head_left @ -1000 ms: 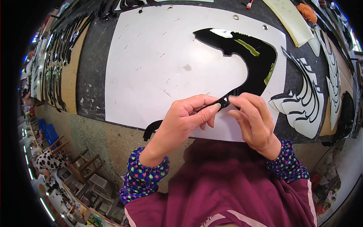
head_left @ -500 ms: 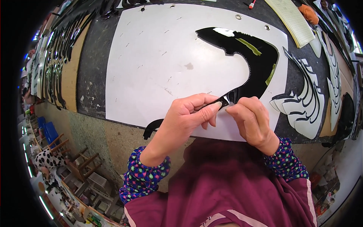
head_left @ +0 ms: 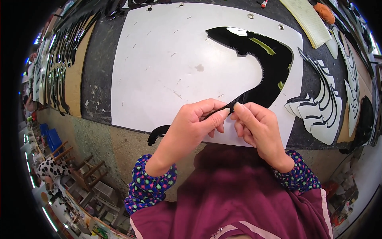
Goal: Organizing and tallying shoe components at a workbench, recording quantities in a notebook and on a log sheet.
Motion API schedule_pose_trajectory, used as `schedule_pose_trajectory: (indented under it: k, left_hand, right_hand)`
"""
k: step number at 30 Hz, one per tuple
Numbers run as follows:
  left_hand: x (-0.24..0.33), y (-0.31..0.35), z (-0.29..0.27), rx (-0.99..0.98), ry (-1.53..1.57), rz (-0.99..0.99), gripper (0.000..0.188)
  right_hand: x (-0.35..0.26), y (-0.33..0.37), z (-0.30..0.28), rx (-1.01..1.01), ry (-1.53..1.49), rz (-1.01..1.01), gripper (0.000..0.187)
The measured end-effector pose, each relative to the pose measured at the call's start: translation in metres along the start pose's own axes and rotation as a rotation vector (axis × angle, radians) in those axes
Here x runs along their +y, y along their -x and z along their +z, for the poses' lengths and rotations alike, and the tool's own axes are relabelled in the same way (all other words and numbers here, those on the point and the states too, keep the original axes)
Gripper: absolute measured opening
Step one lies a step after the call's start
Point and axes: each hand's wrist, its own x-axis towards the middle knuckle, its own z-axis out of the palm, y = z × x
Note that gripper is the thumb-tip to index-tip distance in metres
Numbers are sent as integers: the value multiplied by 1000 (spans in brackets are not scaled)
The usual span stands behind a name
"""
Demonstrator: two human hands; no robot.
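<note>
A glossy black curved piece (head_left: 274,65), shaped like a shoe upper, lies on a white sheet (head_left: 159,67). Small teeth run along its inner edge. Green strips (head_left: 262,46) show on its face, and its far end shines white with glare. The narrow part runs toward me, under my left hand (head_left: 193,125), and its tail (head_left: 157,133) hangs past the table's front edge. My left thumb and fingers pinch this narrow part. Close beside them, my right hand (head_left: 258,125) pinches the same piece at its edge; the exact contact is hidden by the fingers.
White-and-black curved pieces (head_left: 318,107) overlap at the right, with a cardboard sheet (head_left: 350,119) beyond. Rows of glossy black strips (head_left: 59,67) rest on cardboard at the left. A lined pad (head_left: 306,20) and an orange thing (head_left: 324,14) sit at the far right.
My right hand has turned and come in closer to my left fingertips. The bright shine between the hands is gone. Less green shows at the piece's outer right edge.
</note>
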Motion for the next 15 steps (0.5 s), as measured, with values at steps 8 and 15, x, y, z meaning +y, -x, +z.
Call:
schedule_pose_trajectory:
  k: [8, 15]
  left_hand:
    - [-6, -1, 5, 64, -69, 56, 20]
    - [-9, -3, 0, 34, 27, 16, 20]
  right_hand:
    - [18, -4, 10, 27, -347, -29, 17]
    - [31, 0, 7, 10, -339, -94, 12]
